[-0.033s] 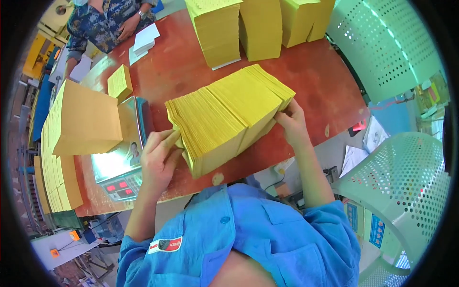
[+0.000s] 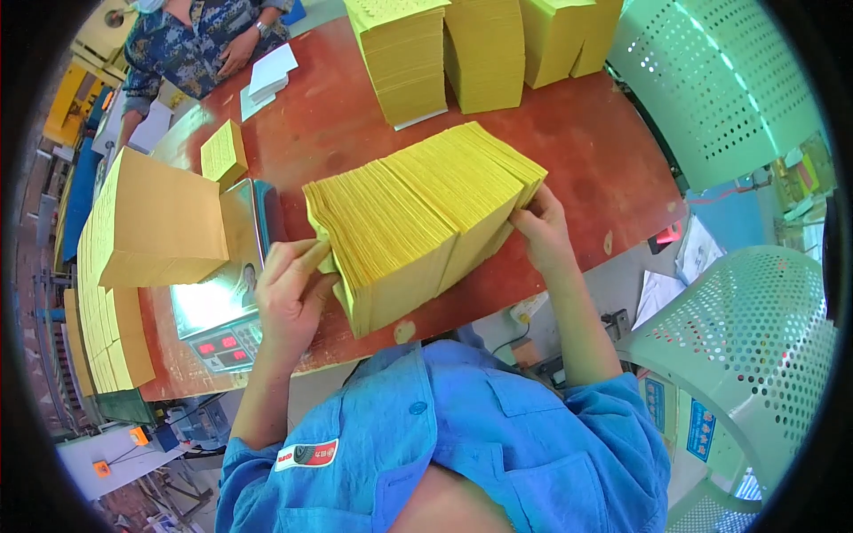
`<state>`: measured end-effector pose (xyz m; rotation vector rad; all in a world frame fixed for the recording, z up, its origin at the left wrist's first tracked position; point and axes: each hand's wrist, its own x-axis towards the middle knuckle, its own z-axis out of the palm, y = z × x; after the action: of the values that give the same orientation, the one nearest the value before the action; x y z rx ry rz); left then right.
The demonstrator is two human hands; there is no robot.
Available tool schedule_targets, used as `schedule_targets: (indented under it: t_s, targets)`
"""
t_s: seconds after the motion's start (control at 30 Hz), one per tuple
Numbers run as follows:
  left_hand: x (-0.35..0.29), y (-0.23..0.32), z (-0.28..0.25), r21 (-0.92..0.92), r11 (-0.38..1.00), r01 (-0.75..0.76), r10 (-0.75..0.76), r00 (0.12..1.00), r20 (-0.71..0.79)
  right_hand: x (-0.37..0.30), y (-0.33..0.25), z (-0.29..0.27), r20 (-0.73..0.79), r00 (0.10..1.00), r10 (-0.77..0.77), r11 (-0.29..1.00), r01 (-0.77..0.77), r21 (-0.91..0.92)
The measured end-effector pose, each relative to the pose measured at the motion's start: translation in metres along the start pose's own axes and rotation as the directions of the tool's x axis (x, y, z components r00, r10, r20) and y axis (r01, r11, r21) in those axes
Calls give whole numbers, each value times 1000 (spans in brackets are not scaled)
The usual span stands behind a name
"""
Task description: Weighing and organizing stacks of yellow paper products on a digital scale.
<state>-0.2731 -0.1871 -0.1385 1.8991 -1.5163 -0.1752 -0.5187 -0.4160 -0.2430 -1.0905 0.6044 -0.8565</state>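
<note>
Before me a long block of yellow paper sheets (image 2: 426,218) lies slantwise over the red table, its sheets standing on edge with a few gaps between them. The left end, slightly fanned and creased, is gripped by my left hand (image 2: 291,289), fingers and thumb bent onto the end sheets. At the far right end, my right hand (image 2: 544,233) clasps the block, with some fingertips hidden behind its lower edge. Between both hands the block is squeezed lengthwise. Whether its underside touches the table is hard to see.
A digital scale (image 2: 233,342) with red figures stands left, a tall yellow-orange paper stack (image 2: 169,222) on its plate. Several yellow stacks (image 2: 484,58) line the table's back. Perforated green metal guards (image 2: 737,329) rise on the right. A person (image 2: 200,44) is at the far left.
The block's left end has shifted slightly left and toward me, and my left hand has moved with it. My right hand stays almost in place.
</note>
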Motion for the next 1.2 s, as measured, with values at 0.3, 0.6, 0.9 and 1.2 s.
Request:
schedule_targets:
  t_s: [0.3, 0.6, 0.9, 1.2]
  targets:
    - [-33, -24, -21, -625, 590, 511, -573, 810, 121, -11, -17, 29, 160, 957, 241, 965, -254, 69]
    - [-111, -17, -15, -766, 113, 633, -377, 741, 556, 3, 4, 89, 487, 829, 274, 959, -273, -75]
    - [-138, -10, 42, -698, -82, 711, -199, 675, 711, 33, 18, 87, 408, 802, 436, 890, -317, -329]
    - [-124, -12, 45, -630, -101, 770, -166, 612, 774, 26, 17, 75, 408, 911, 55, 828, 187, -528]
